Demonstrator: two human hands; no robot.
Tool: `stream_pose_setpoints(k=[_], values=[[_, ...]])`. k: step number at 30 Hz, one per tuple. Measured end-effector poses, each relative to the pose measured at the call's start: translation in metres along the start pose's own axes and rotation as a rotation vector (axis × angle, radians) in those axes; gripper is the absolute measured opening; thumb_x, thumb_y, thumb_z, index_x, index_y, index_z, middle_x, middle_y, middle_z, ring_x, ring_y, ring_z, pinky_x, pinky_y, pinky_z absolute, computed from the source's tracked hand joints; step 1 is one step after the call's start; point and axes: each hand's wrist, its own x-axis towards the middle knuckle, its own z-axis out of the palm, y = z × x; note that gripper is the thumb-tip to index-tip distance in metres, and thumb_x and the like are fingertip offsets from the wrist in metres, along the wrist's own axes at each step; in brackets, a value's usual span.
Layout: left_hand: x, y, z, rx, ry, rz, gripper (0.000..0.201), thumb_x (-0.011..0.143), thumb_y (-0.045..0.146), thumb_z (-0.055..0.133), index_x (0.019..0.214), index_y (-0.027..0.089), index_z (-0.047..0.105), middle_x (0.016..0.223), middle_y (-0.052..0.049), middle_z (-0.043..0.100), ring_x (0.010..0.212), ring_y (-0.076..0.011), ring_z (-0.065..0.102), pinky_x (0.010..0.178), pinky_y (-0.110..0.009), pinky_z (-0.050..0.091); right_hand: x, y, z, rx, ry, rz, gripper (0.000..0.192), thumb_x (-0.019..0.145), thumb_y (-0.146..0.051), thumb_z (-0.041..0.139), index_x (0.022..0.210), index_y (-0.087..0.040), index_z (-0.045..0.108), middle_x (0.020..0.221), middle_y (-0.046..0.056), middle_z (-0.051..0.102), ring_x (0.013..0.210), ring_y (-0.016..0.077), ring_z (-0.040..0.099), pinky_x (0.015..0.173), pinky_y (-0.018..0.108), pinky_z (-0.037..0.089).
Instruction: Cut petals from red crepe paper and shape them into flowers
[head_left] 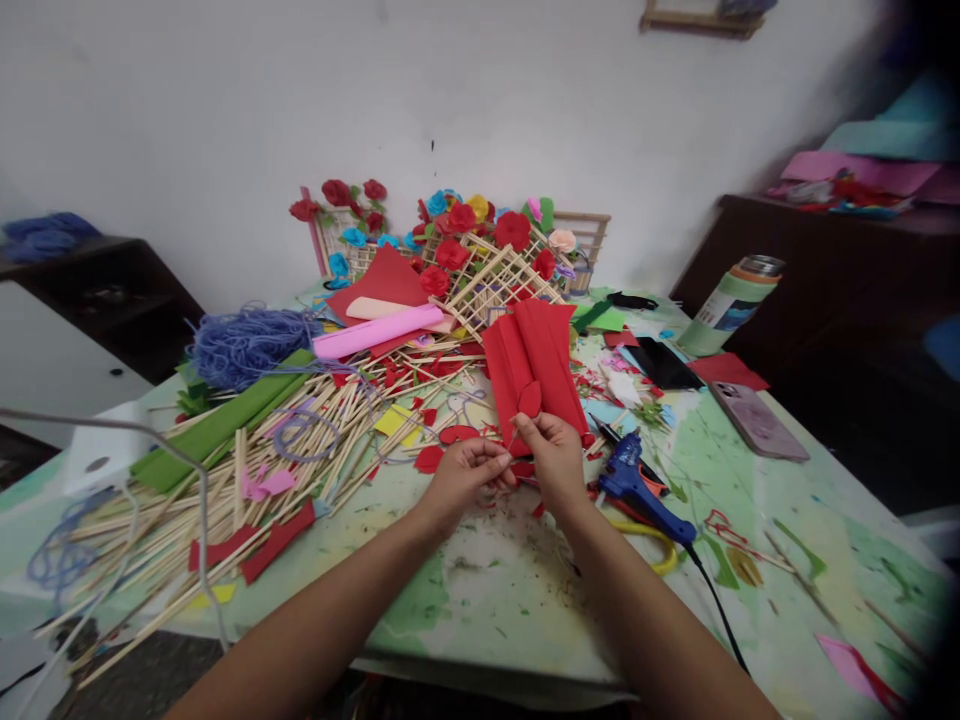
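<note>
Thumb and forefinger of the right hand are closed on the lower end of a red paper petal, which stands upright above the fingertips, in front of folded red paper. The left hand, just beside it, has its fingers curled toward the thumb; whether they pinch anything cannot be told. Loose red petals lie near the left hand. To the right of the hands rests a blue glue gun; to the left spread thin wooden sticks. Farther back, paper flowers adorn lattice frames near the wall.
</note>
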Motion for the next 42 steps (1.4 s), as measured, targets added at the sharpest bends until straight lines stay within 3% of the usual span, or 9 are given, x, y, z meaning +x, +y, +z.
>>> stream_pose_setpoints(k=[7,10,17,19,22,26,28,33,42], values=[[0.000,0.003,0.000,-0.092,0.096,0.030,0.029,0.062,0.032,0.077,0.075,0.011,0.061,0.059,-0.003,0.067,0.049,-0.0089,0.057,0.053,-0.019,0.042,-0.006,0.001,0.005,-0.107,-0.099,-0.079,0.027,0.076,-0.040,0.060,0.065,-0.015,0.065,0.058,0.001,0.060,0.056,0.0136,0.053,0.056,0.025,0.040],[0.001,0.005,-0.002,-0.168,0.152,0.075,0.027,0.063,0.029,0.077,0.075,0.011,0.062,0.060,-0.003,0.067,0.053,-0.0082,0.058,0.056,-0.018,0.043,-0.008,0.003,0.004,-0.210,-0.050,-0.172,0.026,0.079,-0.037,0.058,0.067,-0.015,0.066,0.059,0.001,0.060,0.058,0.0138,0.052,0.058,0.025,0.039],[0.009,0.007,-0.011,-0.268,0.324,0.141,0.027,0.062,0.029,0.077,0.076,0.012,0.061,0.064,-0.002,0.068,0.055,-0.0074,0.060,0.058,-0.018,0.045,0.016,-0.002,-0.017,0.232,0.521,-0.185,0.024,0.076,-0.040,0.062,0.072,-0.017,0.061,0.056,-0.006,0.049,0.048,0.0069,0.038,0.049,0.021,0.032],[0.008,0.007,-0.011,-0.252,0.322,0.145,0.026,0.062,0.029,0.077,0.076,0.012,0.061,0.065,-0.002,0.069,0.057,-0.0080,0.061,0.060,-0.018,0.046,0.023,-0.003,-0.021,0.320,0.614,-0.178,0.022,0.070,-0.038,0.067,0.072,-0.017,0.060,0.059,-0.006,0.051,0.049,0.0063,0.039,0.050,0.021,0.033],[0.005,0.006,-0.006,-0.199,0.277,0.120,0.026,0.063,0.029,0.077,0.077,0.012,0.062,0.066,-0.004,0.070,0.058,-0.0089,0.062,0.061,-0.019,0.046,0.021,0.001,-0.016,0.253,0.495,-0.127,0.024,0.061,-0.033,0.075,0.073,-0.017,0.063,0.066,-0.003,0.059,0.058,0.0090,0.050,0.060,0.024,0.041],[0.002,0.002,-0.001,-0.168,0.235,0.102,0.029,0.060,0.029,0.079,0.076,0.012,0.062,0.063,-0.003,0.069,0.057,-0.0106,0.062,0.061,-0.022,0.047,0.001,0.007,0.002,0.039,0.049,-0.059,0.024,0.067,-0.037,0.070,0.080,-0.017,0.069,0.076,0.003,0.067,0.070,0.0153,0.058,0.070,0.030,0.045],[0.002,-0.001,0.000,-0.167,0.219,0.092,0.030,0.056,0.030,0.081,0.072,0.013,0.062,0.061,-0.002,0.068,0.056,-0.0102,0.061,0.060,-0.021,0.046,-0.007,0.007,0.009,-0.031,-0.083,-0.083,0.022,0.070,-0.036,0.068,0.079,-0.017,0.071,0.078,0.004,0.067,0.073,0.0166,0.059,0.070,0.030,0.045],[-0.002,-0.006,0.005,-0.102,0.111,-0.002,0.033,0.053,0.032,0.082,0.069,0.013,0.061,0.059,-0.001,0.066,0.052,-0.0100,0.059,0.055,-0.021,0.044,-0.010,0.001,0.009,-0.017,-0.041,-0.072,0.019,0.070,-0.035,0.067,0.067,-0.017,0.069,0.066,0.001,0.063,0.064,0.0149,0.055,0.062,0.027,0.043],[-0.011,-0.005,0.013,-0.015,0.025,-0.080,0.033,0.060,0.038,0.078,0.072,0.014,0.059,0.058,-0.003,0.066,0.050,-0.0095,0.055,0.051,-0.021,0.040,-0.001,0.001,-0.003,-0.012,0.097,-0.062,0.030,0.075,-0.044,0.061,0.070,-0.015,0.067,0.060,0.000,0.061,0.061,0.0132,0.052,0.063,0.027,0.042]])
